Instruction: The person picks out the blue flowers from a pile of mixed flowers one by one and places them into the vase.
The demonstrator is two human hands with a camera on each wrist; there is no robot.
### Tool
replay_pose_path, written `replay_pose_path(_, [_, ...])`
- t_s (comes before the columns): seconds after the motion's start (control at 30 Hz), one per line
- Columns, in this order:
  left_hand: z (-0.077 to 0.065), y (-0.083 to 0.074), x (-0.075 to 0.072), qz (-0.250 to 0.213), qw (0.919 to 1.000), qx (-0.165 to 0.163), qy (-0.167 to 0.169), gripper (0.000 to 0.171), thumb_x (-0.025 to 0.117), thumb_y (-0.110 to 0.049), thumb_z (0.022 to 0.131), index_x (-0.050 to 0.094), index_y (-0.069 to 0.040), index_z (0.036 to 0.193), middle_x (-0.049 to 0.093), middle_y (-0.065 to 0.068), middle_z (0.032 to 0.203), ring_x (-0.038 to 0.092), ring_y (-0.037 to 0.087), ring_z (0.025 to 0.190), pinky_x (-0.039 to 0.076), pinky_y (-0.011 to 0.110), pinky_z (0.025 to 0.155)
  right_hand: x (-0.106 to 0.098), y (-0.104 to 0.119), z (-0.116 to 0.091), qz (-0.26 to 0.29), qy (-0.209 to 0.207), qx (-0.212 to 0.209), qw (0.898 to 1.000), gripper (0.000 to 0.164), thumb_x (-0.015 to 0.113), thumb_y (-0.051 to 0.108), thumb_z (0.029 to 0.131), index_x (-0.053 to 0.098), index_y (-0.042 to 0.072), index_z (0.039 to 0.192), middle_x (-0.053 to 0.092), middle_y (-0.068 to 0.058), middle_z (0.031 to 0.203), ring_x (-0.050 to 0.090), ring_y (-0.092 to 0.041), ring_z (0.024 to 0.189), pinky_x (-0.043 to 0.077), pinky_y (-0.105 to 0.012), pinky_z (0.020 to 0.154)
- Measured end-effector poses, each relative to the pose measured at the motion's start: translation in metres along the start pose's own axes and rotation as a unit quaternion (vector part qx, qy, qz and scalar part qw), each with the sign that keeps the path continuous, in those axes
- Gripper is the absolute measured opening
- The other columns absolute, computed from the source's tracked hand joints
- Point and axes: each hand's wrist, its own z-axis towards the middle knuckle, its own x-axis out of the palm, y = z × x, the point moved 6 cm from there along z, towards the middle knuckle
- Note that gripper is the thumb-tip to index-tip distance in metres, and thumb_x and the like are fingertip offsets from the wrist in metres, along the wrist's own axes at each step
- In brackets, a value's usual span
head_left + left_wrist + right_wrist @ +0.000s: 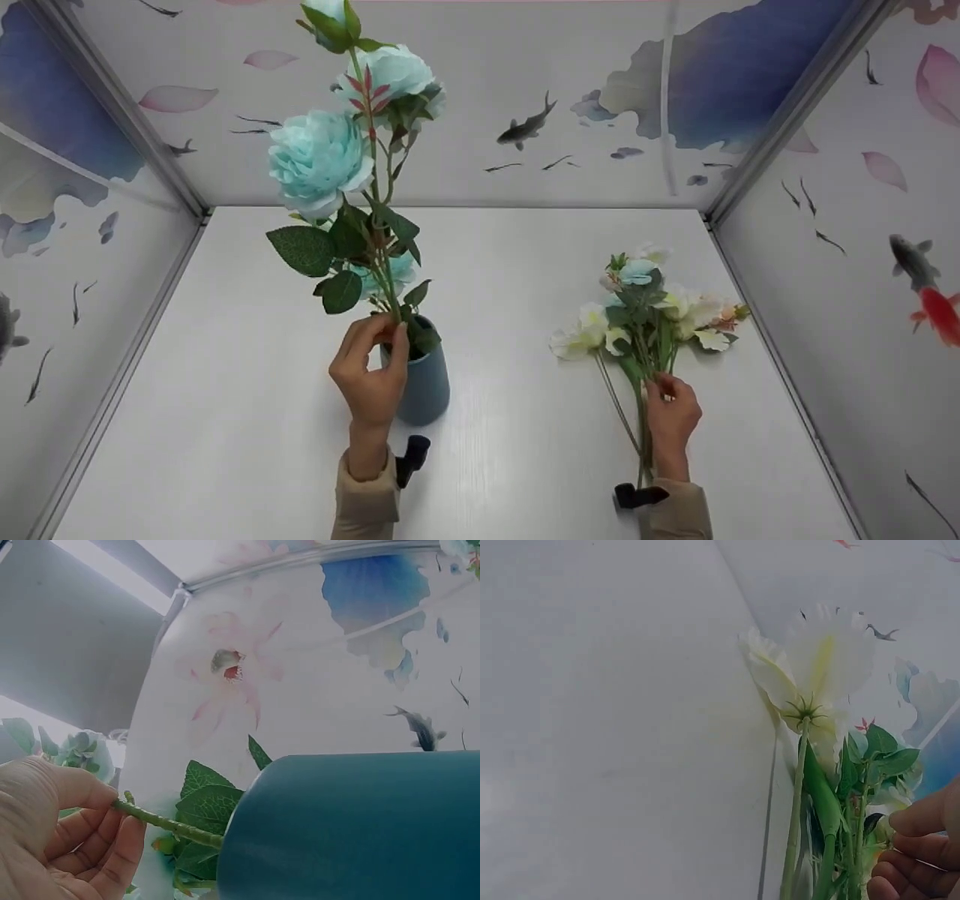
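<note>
My left hand (371,379) pinches the green stem (169,825) of a tall light-blue artificial flower spray (319,161) between thumb and fingertips. The stem's lower part goes into the mouth of a blue-grey vase (424,390), which stands upright just right of the hand. Inside the vase, the stem's end is hidden. My right hand (673,416) pinches at a thin stem in a bunch of artificial flowers (637,307) lying on the table. One pale yellow-white flower (829,667) of that bunch shows large in the right wrist view.
The white table (510,315) is enclosed by printed panels (465,112) at the back and both sides. Loose stems (619,401) of the lying bunch reach toward the front. Black wrist mounts (414,456) stick out from both sleeves.
</note>
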Motion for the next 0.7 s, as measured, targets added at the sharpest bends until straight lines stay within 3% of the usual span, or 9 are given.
replay_pose_path(0.17, [-0.006,0.006,-0.001,0.005,0.9999,-0.013,0.006,0.021,0.067,0.016,0.071,0.067,0.007,0.089,0.063,0.015,0.08,0.059,0.017,0.069,0.05,0.017,0.066,0.001,-0.003,0.001,-0.024,0.034,0.008,0.999,0.016,0.067,-0.003,0.08,0.065,-0.011,0.094,0.061,-0.026,0.087,0.058,-0.037,0.083,0.044,-0.04,0.071])
replay_pose_path(0.23, [-0.008,0.008,-0.002,0.007,0.9998,-0.019,0.007,0.02,0.068,0.016,0.071,0.067,0.007,0.089,0.063,0.014,0.08,0.059,0.017,0.069,0.05,0.017,0.066,0.001,-0.003,0.0,-0.029,0.039,0.003,0.999,0.015,0.067,-0.004,0.08,0.065,-0.012,0.093,0.06,-0.027,0.087,0.058,-0.039,0.083,0.043,-0.047,0.072])
replay_pose_path(0.43, [-0.015,0.013,-0.004,0.017,0.9994,-0.03,0.007,0.021,0.068,0.016,0.071,0.067,0.006,0.089,0.063,0.014,0.081,0.06,0.017,0.071,0.05,0.017,0.066,-0.004,-0.001,-0.003,-0.064,0.036,-0.024,0.997,0.009,0.064,-0.008,0.079,0.065,-0.011,0.087,0.059,-0.026,0.081,0.055,-0.038,0.078,0.041,-0.049,0.068])
replay_pose_path(0.7, [-0.02,0.019,-0.006,0.021,0.999,-0.039,0.01,0.019,0.068,0.015,0.072,0.067,0.006,0.088,0.064,0.014,0.081,0.061,0.018,0.071,0.05,0.017,0.066,-0.002,-0.008,-0.003,-0.125,0.099,-0.016,0.987,0.011,0.064,-0.004,0.079,0.065,-0.01,0.088,0.06,-0.024,0.081,0.057,-0.039,0.076,0.045,-0.051,0.065])
